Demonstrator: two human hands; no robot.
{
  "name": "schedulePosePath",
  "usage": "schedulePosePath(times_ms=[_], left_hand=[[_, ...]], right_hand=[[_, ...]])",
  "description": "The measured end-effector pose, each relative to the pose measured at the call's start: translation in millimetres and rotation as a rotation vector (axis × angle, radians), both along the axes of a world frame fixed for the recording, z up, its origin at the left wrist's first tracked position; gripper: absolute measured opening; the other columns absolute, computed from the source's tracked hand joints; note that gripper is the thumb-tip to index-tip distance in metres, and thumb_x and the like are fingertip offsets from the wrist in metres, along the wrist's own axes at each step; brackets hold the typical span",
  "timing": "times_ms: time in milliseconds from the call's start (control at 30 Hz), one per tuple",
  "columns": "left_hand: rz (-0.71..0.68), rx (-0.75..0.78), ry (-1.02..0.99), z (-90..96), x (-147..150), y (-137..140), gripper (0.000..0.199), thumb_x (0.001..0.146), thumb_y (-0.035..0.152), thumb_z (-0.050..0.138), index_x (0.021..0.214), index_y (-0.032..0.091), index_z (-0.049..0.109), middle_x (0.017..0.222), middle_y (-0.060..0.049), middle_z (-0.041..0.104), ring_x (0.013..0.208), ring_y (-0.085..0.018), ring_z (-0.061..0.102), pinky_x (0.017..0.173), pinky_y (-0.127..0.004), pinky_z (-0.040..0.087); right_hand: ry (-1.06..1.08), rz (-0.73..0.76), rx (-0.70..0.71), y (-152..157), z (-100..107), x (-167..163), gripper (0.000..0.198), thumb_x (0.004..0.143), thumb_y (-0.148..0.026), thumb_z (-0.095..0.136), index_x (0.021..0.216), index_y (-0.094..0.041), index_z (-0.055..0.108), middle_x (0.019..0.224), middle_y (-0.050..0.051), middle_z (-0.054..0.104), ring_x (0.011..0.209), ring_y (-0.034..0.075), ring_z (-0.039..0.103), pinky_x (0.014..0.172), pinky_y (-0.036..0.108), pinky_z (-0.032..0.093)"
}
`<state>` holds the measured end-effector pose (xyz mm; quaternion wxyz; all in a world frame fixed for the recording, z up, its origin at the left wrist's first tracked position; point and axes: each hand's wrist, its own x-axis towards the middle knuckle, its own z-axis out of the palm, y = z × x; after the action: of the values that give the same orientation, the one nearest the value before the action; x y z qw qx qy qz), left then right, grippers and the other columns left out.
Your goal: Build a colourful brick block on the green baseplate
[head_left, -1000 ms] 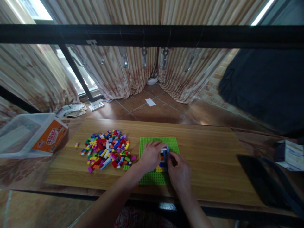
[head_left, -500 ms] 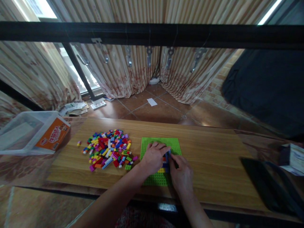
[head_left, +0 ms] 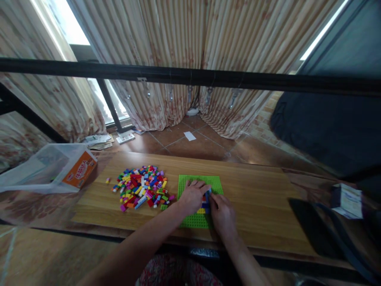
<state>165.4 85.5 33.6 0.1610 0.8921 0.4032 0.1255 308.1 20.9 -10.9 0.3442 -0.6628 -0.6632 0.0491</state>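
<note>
A green studded baseplate [head_left: 186, 221] lies on the wooden board, with a small build of blue, orange and yellow toy bricks [head_left: 202, 211] on it. My left hand [head_left: 192, 197] is curled over the build's left side, hiding much of it, one fingertip at the upper end of a blue brick [head_left: 208, 194]. From the right, my right hand [head_left: 222, 214] is closed with thumb and fingers against this blue brick. Left of the plate spreads a heap of loose mixed-colour toy bricks [head_left: 142, 186].
The wooden board [head_left: 256, 198] carries all this. At left stands a clear plastic bin [head_left: 56, 186] with an orange label. A dark flat item with a strap [head_left: 312, 226] and a small box [head_left: 348, 200] are at right. A black rail [head_left: 166, 74] with hooks crosses beyond the board.
The camera view has tilted, so the rail sits lower in the picture. Both hands stay at the same blue brick on the plate, with little visible movement.
</note>
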Motion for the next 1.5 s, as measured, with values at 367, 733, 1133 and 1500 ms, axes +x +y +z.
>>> schedulePosePath(times_ms=[367, 733, 1133, 1500], left_hand=[[0.265, 0.045, -0.413, 8.1, -88, -70, 0.045, 0.091, 0.014, 0.039, 0.134, 0.02, 0.044, 0.126, -0.01, 0.058, 0.118, -0.02, 0.052, 0.103, -0.04, 0.041], [0.67, 0.124, -0.35, -25.3, -179, -132, 0.035, 0.085, 0.014, 0.046, 0.116, 0.018, 0.06, 0.111, -0.01, 0.066, 0.105, -0.023, 0.061, 0.094, -0.041, 0.05], [0.698, 0.191, -0.29, -44.9, -186, -111, 0.035, 0.079, 0.012, 0.051, 0.112, 0.017, 0.063, 0.112, -0.011, 0.063, 0.108, -0.025, 0.058, 0.094, -0.043, 0.05], [0.621, 0.253, -0.28, -47.1, -189, -106, 0.027, 0.082, 0.015, 0.049, 0.103, 0.017, 0.067, 0.106, -0.012, 0.064, 0.102, -0.027, 0.061, 0.09, -0.045, 0.052]], right_hand=[[0.248, -0.018, 0.04, -12, -11, 7, 0.04, 0.093, -0.039, 0.041, 0.113, -0.013, 0.063, 0.11, 0.016, 0.066, 0.099, 0.024, 0.061, 0.089, 0.042, 0.048], [0.127, -0.078, 0.028, -13, -18, 15, 0.056, 0.09, -0.056, 0.036, 0.106, -0.011, 0.066, 0.102, 0.017, 0.069, 0.089, 0.027, 0.064, 0.08, 0.041, 0.049], [-0.065, 0.379, 0.051, -24, 16, -120, 0.024, 0.092, -0.028, 0.045, 0.101, -0.02, 0.066, 0.1, 0.008, 0.065, 0.096, 0.022, 0.056, 0.087, 0.038, 0.044], [-0.182, 0.335, -0.114, -11, 18, -141, 0.009, 0.085, -0.015, 0.056, 0.089, -0.021, 0.062, 0.092, 0.005, 0.062, 0.089, 0.023, 0.052, 0.082, 0.036, 0.042]])
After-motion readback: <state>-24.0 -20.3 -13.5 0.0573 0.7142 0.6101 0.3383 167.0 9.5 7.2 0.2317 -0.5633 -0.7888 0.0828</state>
